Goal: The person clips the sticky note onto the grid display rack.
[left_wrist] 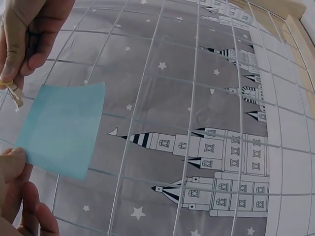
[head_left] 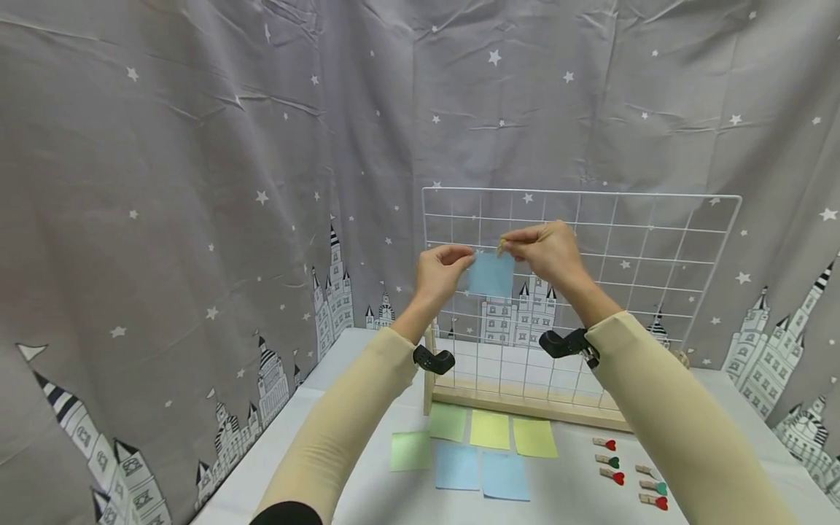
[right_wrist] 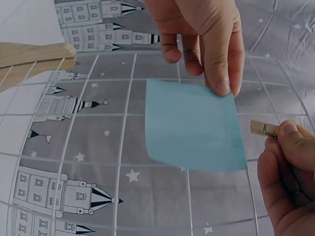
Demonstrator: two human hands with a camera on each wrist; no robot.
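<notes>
A blue sticky note (head_left: pixel 491 275) is held up in front of the white wire grid (head_left: pixel 630 255). My left hand (head_left: pixel 441 275) pinches one corner of the note between thumb and finger, as the right wrist view also shows. Between the thumb and finger of my right hand (head_left: pixel 550 251) is a small wooden clothespin (right_wrist: pixel 264 129). In the right wrist view the clothespin stands just apart from the note's edge. Whether the note touches the grid wires cannot be told.
The grid stands in a wooden base (head_left: pixel 525 405) on a white table. Before it lie two blue notes (head_left: pixel 457 467), green notes (head_left: pixel 410 451) and yellow notes (head_left: pixel 489 429). Several clothespins with hearts (head_left: pixel 612 476) lie at the right. A grey curtain (head_left: pixel 367 109) hangs behind.
</notes>
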